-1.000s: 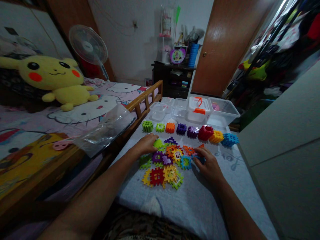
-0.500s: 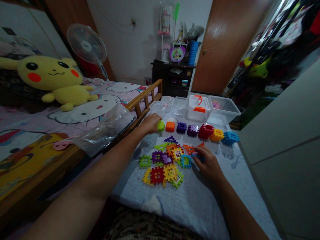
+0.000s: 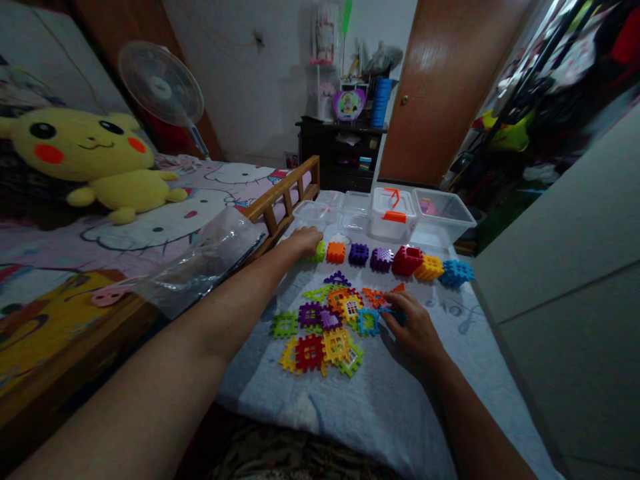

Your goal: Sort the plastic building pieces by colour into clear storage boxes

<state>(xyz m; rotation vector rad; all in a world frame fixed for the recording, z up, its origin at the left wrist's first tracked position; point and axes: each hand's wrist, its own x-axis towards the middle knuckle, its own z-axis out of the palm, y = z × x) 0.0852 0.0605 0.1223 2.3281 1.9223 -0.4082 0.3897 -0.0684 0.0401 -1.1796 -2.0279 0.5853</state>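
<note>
At the left end of a row of stacked interlocking plastic building pieces, my left hand (image 3: 306,242) has its fingers closed over a lime green stack (image 3: 320,251), hiding much of it. My right hand (image 3: 414,327) rests low over the cloth, thumb and fingers around a dark blue building piece (image 3: 397,316) that is mostly covered. Just left of it lie a light blue square piece (image 3: 369,321) and an orange piece (image 3: 373,297). A loose pile of mixed pieces spreads between my arms, including a red square (image 3: 309,353), a yellow window piece (image 3: 336,345) and a green square (image 3: 285,325).
The row continues rightward with orange (image 3: 336,253), purple (image 3: 382,260), red (image 3: 407,261), yellow and blue stacks (image 3: 457,273). Behind it stand clear plastic boxes, one with an orange-handled lid (image 3: 393,213). A wooden bed rail (image 3: 280,197) borders the left side.
The view has shifted slightly, moving the scene a little left. My left hand has come further over the green stack, covering more of it. My right hand stays around the blue piece.
</note>
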